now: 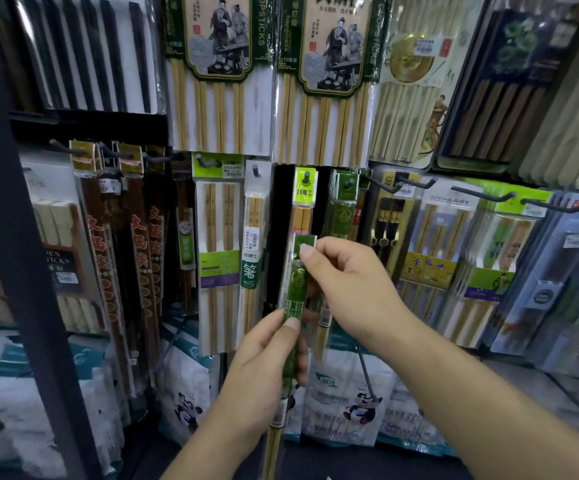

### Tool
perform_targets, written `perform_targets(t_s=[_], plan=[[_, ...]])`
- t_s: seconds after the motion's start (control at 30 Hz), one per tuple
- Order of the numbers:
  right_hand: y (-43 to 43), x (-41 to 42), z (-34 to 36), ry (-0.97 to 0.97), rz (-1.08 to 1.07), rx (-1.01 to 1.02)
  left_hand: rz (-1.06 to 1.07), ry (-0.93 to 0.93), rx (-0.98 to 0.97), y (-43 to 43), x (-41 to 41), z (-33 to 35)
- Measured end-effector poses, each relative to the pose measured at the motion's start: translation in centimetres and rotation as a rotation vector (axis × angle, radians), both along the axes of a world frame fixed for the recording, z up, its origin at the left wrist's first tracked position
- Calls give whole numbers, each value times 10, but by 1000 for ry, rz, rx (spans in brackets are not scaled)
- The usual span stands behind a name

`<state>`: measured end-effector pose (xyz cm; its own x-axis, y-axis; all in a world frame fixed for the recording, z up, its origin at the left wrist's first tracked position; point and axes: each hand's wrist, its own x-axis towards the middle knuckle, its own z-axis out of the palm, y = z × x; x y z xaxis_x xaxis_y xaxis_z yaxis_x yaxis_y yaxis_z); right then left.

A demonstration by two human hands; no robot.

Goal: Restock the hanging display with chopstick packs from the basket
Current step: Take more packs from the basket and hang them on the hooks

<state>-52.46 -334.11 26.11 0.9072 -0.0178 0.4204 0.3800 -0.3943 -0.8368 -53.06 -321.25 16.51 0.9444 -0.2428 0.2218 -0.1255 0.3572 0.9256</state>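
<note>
The person stands close to the hanging display [399,183], both arms reaching in, with one narrow green chopstick pack [297,285] held upright between the hands. The right hand [347,285] has the top of it. Thumb and forefinger pinch the pack's green header card, and the other fingers [319,268] are curled in behind. The left hand [264,362] grips the pack lower down, thumb pressed flat on the front and the rest of the hand wrapped round the back. Pale bamboo tips stick out below that hand, near the bottom edge of the view.

The pack sits in front of the lower row of pegs. Its header is just below a lime-headed pack [304,190] that hangs on a short peg [307,177]. Just to the right hangs a bunch of dark green packs [345,206] that look like the one being held. I cannot tell whether the held pack touches anything behind it.

To the left hang two pale bamboo packs [217,237] with green labels. Beyond them are long dark packs with red lettering [142,258]. To the right is a pack of black chopsticks [388,220], then wider packs with bright green bands [489,282]. The row above carries large bamboo packs with printed figures [219,81]. Down low stand white bags printed with pandas [347,400], and a dark post [14,237] runs up the left side.
</note>
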Motion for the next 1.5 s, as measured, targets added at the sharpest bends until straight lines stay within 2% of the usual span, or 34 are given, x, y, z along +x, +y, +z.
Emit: perform_targets(t_s=[0.33,0.5,0.67,0.83,1.2,1.33,1.5], plan=[[-22,21,45,-165,-199,33,24,-106,158,-10,2,0],[-30,27,45,-140,-192,120,36,-155,229,-14,4,0],[-34,31,43,-104,-205,227,49,-160,207,-16,5,1],[-33,32,44,-111,-211,219,44,-157,199,-17,5,1],[-32,39,41,-281,-322,106,73,-141,76,-22,4,-1],[-33,40,38,-286,-328,80,119,-126,114,-22,6,-2],[-35,38,27,-245,-326,51,176,-188,288,-24,15,-7]])
